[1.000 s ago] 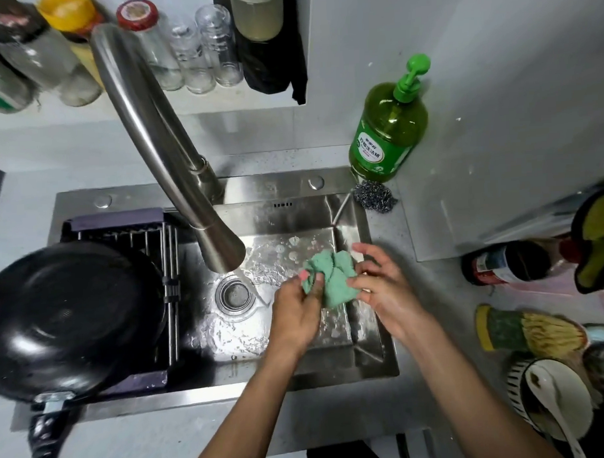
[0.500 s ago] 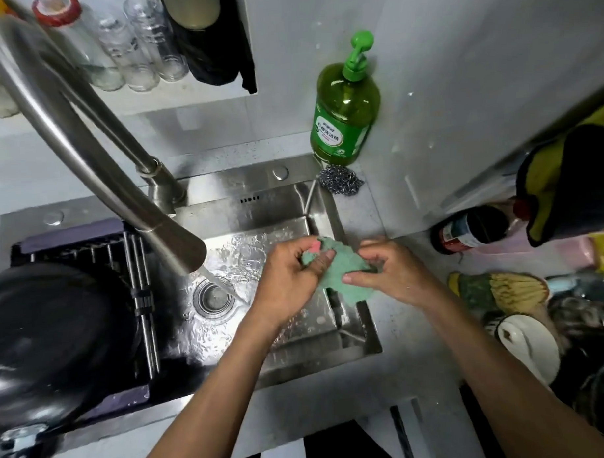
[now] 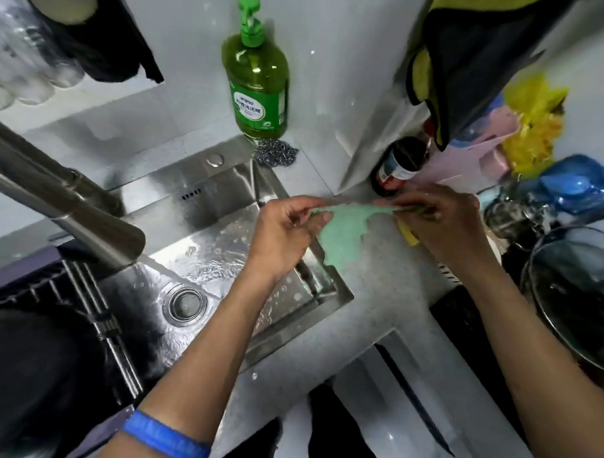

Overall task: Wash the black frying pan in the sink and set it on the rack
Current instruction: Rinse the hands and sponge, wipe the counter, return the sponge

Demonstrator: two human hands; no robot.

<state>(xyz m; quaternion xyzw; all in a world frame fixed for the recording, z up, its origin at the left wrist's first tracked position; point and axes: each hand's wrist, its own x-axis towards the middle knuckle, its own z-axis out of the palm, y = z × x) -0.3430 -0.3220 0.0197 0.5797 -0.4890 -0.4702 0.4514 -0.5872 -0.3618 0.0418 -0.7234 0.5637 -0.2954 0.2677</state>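
Both hands have moved right, from above the sink basin to its right edge, and the green cloth [image 3: 345, 232] is now spread out. Left hand [image 3: 280, 233] and right hand [image 3: 444, 220] each pinch one upper corner of it. Water runs from the faucet [image 3: 63, 209] into the sink [image 3: 223, 183]. At the lower left of the frame, the black frying pan [image 3: 42, 368] lies on the rack [image 3: 105, 314].
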